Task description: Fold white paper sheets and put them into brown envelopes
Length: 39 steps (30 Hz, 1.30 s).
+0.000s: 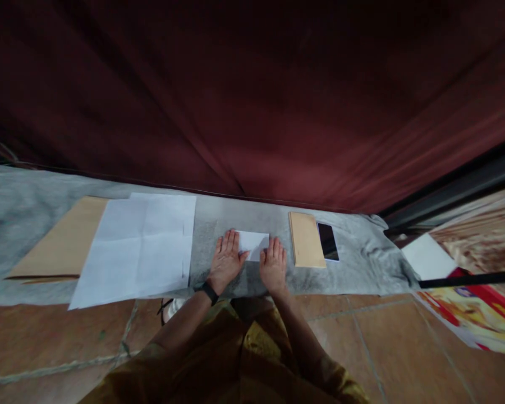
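A small white folded-looking piece of paper (pixel 253 244) lies flat on the grey cloth in front of me. My left hand (pixel 227 259) rests on its left edge, fingers stretched out and palm down; a dark band circles that wrist. On the paper's right edge lies my right hand (pixel 273 262), also flat with its fingers extended. Both thumbs point inward over the lower part of the paper. Large white sheets (pixel 145 247) lie to the left, partly over brown paper (pixel 63 241). To the right is a stack of small brown envelopes or folded brown paper (pixel 308 240).
A smartphone (pixel 328 242) sits beside the small brown stack. The narrow surface is covered by a grey cloth (pixel 362 252), with a dark red curtain (pixel 252 112) behind it. A colourful printed box or bag (pixel 483 314) stands at the far right, near a dark bar (pixel 471 279).
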{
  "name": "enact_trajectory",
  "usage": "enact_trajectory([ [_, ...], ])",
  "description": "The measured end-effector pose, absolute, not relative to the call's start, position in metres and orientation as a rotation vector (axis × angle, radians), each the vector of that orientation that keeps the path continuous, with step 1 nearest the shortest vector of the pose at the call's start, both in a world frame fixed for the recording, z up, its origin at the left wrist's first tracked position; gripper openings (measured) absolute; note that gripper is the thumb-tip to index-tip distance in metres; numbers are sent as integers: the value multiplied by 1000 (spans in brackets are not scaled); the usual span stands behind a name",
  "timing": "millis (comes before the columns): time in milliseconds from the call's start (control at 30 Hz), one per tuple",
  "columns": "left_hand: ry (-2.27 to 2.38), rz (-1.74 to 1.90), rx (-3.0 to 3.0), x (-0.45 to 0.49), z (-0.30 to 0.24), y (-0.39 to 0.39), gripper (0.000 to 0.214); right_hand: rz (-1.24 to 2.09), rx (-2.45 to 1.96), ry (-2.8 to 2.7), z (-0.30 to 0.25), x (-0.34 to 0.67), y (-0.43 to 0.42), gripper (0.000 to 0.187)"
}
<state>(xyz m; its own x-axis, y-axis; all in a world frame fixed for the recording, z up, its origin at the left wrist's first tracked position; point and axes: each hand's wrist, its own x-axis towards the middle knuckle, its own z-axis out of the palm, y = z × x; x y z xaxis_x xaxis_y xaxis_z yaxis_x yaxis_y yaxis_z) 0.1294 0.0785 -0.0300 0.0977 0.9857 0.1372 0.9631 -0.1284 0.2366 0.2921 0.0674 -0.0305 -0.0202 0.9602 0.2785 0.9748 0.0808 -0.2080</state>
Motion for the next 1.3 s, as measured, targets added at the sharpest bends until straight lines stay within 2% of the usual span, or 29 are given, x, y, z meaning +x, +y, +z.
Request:
enact_trajectory([
  [133,2005,325,2299,128,-31,79,61,60,-1702,-2154,-21,263,74,57],
  [267,2020,262,2285,126,-33,81,60,133,-1718,-2231,-26,247,79,53],
  [900,2118,387,2234,104,-24,71,60,-7,-1770,-2138,-42,281,73,57],
  [1133,1760,443,2461,129,-25,37,56,42,-1793,-2153,-41,281,74,58],
  [1300,1817,416,2459,124,-28,26,63,65,-1789,-2138,-42,283,74,56],
])
